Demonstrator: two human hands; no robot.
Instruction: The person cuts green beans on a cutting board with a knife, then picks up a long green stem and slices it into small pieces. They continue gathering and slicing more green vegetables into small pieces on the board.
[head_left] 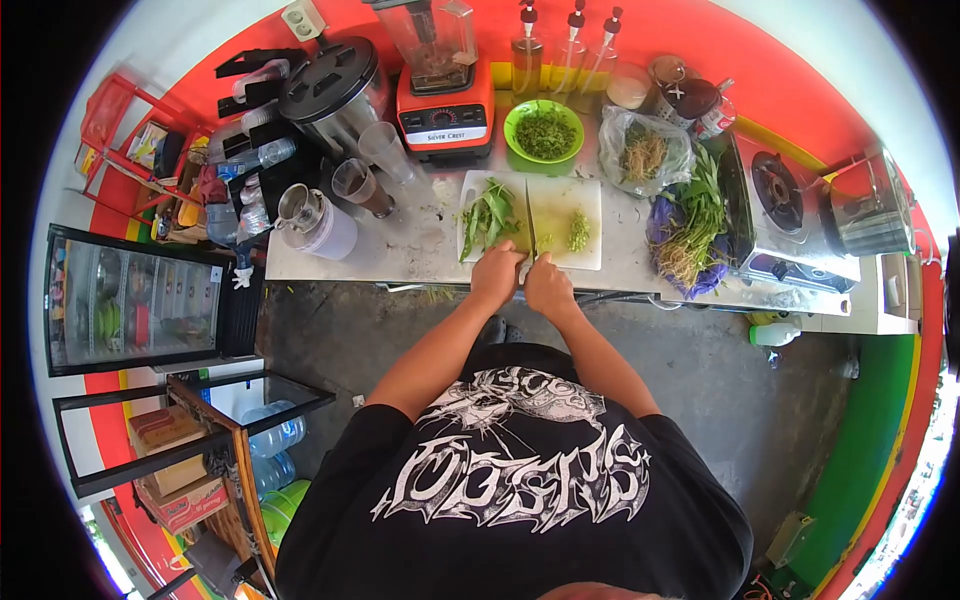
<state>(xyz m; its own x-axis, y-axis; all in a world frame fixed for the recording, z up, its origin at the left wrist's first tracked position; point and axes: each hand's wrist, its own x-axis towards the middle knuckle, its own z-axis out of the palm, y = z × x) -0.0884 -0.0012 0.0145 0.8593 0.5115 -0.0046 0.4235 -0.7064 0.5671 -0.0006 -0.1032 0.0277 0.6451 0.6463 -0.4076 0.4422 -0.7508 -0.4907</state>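
A white cutting board lies at the counter's front edge. My right hand grips the handle of a kitchen knife, its blade pointing away from me over the board. Close beside it, my left hand is closed at the lower end of a bunch of leafy greens; its fingertips are near the blade and partly hidden. Right of the knife sits a small heap of chopped green pieces. Behind the board, a green bowl holds finely chopped greens.
A red blender stands behind the board, with plastic cups and a metal-topped jug to the left. To the right are a plastic bag with roots, rooted greens and a gas stove. Pump bottles line the wall.
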